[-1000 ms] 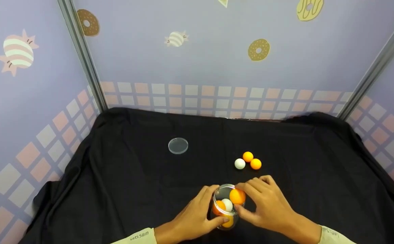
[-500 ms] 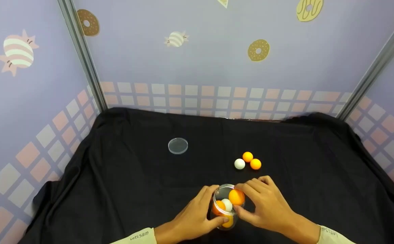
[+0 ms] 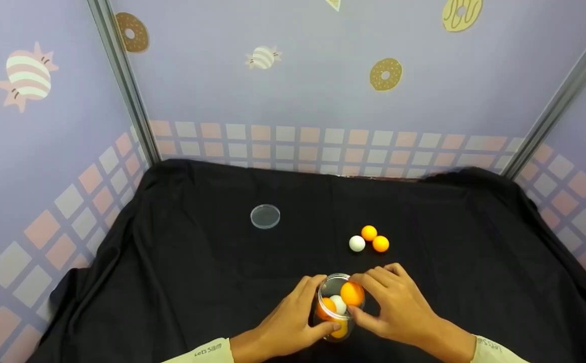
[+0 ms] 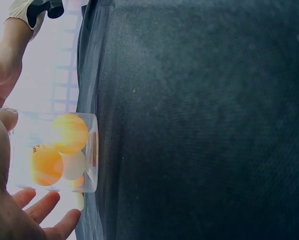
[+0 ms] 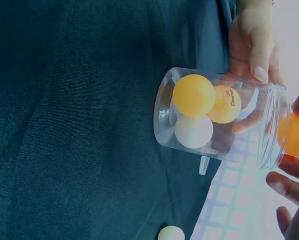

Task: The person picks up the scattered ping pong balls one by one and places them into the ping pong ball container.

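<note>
Orange ball [image 3: 352, 293] pinched by right grip [image 3: 399, 305], thumb opposite fingers, at mouth of clear jar [image 3: 331, 287]. Left grip [image 3: 290, 317] curled round jar, three balls [image 5: 194, 96] inside. Loose balls [image 3: 381, 244] beyond right grip.

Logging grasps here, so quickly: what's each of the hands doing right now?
Left hand: holding the clear jar.
Right hand: holding an orange ball at the jar's mouth.

The jar [image 3: 331, 288] is clear; inner orange balls [image 5: 194, 96]: 2, 1 dark-printed; inner white ball [image 5: 194, 131]: 1; top ball [image 3: 352, 293]: orange. At the jar's 1 o'clock, outer orange balls [image 3: 381, 244], 2, and 1 outer white ball [image 3: 357, 243]; at 11 o'clock, a clear lid [image 3: 265, 217]. Cloth [image 3: 212, 282]: black. Walls [image 3: 318, 91]: lilac, pink-and-white squares. Sleeves [image 3: 207, 353]: cream, dark lettering.
</note>
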Motion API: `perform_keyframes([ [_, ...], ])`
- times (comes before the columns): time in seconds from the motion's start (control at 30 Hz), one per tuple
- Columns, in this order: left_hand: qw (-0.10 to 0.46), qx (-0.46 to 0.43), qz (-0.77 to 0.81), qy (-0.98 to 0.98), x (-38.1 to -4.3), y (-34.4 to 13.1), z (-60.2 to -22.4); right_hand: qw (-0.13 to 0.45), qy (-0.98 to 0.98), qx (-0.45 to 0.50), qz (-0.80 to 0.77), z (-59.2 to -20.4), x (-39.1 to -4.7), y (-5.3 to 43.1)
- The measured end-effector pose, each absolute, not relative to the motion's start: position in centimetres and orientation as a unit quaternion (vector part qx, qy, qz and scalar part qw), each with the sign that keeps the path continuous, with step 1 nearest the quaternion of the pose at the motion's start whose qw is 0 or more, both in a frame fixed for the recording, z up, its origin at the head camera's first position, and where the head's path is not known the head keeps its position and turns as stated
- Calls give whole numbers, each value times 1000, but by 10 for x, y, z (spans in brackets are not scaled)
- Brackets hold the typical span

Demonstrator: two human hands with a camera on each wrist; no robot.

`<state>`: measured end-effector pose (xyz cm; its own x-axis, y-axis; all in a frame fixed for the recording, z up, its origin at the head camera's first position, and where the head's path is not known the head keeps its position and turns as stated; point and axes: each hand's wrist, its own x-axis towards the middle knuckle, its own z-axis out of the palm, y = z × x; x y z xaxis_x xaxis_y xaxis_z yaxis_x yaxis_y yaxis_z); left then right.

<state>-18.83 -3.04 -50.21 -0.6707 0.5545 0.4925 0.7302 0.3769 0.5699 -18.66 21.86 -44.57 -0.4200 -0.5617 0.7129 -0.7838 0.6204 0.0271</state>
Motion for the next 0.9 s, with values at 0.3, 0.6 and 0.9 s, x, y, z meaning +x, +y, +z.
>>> perform_keyframes([
  [0.3,107,-389,-396,-824,-188,-30,-501,351,-826,410,163,-447,-188,219],
  [0.6,123,-399,-399,-817,-187,-30,-502,352,-825,412,162,-448,-188,219],
  [0.9,129,-398,-396,-817,-187,-29,-501,347,-825,411,171,-449,-188,220],
])
